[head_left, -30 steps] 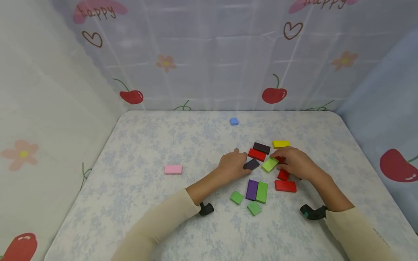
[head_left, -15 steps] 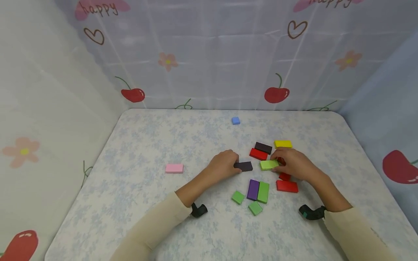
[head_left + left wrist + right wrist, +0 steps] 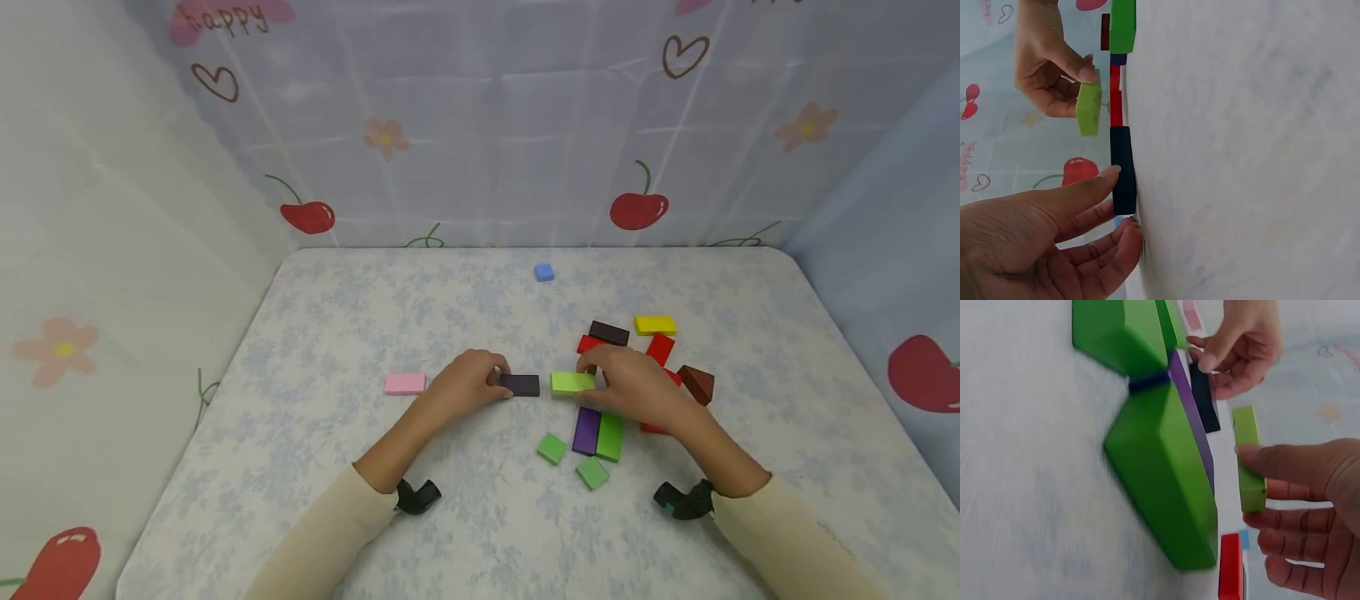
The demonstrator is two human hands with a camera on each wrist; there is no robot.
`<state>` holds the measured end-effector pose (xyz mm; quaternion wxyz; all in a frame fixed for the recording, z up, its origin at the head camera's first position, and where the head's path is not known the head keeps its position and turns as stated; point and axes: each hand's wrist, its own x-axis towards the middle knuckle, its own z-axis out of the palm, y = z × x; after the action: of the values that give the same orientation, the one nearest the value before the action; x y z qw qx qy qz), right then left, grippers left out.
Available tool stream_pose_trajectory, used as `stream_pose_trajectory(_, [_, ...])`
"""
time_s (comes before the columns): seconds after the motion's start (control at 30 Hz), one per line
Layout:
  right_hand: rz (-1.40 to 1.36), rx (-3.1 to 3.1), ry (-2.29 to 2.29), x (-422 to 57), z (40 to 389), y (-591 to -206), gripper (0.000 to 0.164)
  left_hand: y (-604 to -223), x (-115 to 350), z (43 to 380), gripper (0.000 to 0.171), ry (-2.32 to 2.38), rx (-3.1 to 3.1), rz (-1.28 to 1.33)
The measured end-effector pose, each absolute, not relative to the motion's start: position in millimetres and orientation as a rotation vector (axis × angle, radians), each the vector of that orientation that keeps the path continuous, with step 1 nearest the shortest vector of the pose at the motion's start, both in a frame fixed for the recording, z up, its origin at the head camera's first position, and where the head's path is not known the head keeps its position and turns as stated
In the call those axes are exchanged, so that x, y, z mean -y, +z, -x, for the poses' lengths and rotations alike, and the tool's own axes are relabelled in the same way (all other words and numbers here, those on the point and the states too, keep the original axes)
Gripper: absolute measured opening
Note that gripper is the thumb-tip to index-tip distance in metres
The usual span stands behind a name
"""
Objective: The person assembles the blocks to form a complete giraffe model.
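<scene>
In the head view my left hand pinches the near-left end of a flat black block low on the table. The left wrist view has its thumb on the face of that black block. Just right of it, my right hand grips a lime-green block by its right end. Seen from the left wrist, the lime-green block is held up above the table surface. A narrow gap separates the two blocks. Part of the red blocks is hidden behind my right hand.
A pink block lies left of my left hand. Purple and green blocks lie side by side in front, near small green squares. Red, yellow and brown blocks lie to the right. A blue square sits far back.
My left hand has drawn the black block leftward out of the cluster and turned it straight. My right hand has carried the lime-green block left after it, uncovering the brown block.
</scene>
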<state>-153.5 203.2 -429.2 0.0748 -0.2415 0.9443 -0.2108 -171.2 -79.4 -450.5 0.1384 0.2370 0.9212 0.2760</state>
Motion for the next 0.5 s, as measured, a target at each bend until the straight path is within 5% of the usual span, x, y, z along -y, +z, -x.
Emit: stream_pose_trajectory(0.5, [0.619,-2.843,-0.586,-175.1,155.5,-439.5,0.032,-481.2,92.5,165.0,0.032,1.245,-2.625,-0.732])
